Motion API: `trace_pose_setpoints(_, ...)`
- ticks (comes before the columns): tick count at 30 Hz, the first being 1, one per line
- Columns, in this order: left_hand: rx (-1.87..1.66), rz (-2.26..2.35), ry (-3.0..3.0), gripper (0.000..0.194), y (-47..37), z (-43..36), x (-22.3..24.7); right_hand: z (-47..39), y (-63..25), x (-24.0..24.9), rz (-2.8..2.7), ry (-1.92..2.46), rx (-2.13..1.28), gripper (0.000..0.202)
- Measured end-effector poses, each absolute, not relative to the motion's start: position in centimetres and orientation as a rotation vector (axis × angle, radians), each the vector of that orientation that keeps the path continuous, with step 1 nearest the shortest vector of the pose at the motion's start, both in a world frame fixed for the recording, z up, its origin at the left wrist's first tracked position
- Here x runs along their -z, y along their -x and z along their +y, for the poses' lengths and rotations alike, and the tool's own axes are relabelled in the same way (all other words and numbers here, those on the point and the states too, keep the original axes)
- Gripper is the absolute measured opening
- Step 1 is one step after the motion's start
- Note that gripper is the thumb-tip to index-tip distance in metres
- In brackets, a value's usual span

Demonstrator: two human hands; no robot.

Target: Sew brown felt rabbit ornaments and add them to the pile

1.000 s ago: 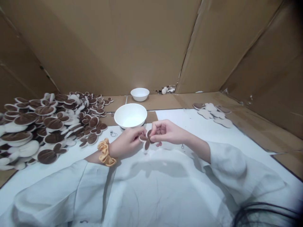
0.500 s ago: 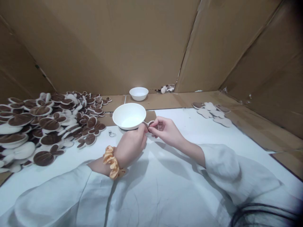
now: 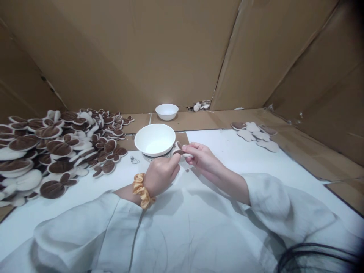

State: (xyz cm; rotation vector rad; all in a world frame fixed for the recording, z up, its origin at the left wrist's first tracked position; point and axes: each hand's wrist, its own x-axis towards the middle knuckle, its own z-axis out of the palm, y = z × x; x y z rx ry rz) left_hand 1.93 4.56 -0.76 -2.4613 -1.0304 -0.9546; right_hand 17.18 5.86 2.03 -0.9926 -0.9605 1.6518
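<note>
Gripping the near-left edge of the brown-and-white piece with left hand, its right side with right hand. Held between both, too hidden to tell long axis, just right of the larger bowl.

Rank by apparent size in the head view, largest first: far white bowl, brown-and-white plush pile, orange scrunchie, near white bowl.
Brown-and-white plush pile
Near white bowl
Far white bowl and orange scrunchie: too alike to rank
</note>
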Motion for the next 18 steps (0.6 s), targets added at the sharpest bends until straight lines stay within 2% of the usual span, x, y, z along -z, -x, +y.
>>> trace_pose_setpoints(7,1.073,-0.934,2.405,0.018,-1.7,5.4,0.5,6.4,-17.8,-3.4,-0.992,0.87,-1.618,0.023)
trace_pose_setpoints(10,0.915,-0.916,2.45,0.022,-1.6,5.5,0.9,7.1,-19.2,-5.3,-0.98,0.868,-1.491,0.019)
trace_pose_setpoints(14,0.653,-0.876,2.517,0.021,-1.9,5.6,1.6,7.6,-21.5,-7.9,-1.04,0.727,-1.023,0.027)
trace_pose_setpoints(16,0.542,-0.88,2.52,0.017,-2.2,5.3,1.7,7.5,-21.6,-7.8,-1.146,0.735,-1.038,0.028)
trace_pose_setpoints(18,0.458,-0.816,2.513,0.022,-2.5,4.4,1.6,7.3,-21.0,-6.8,-1.238,0.761,-1.096,0.021)
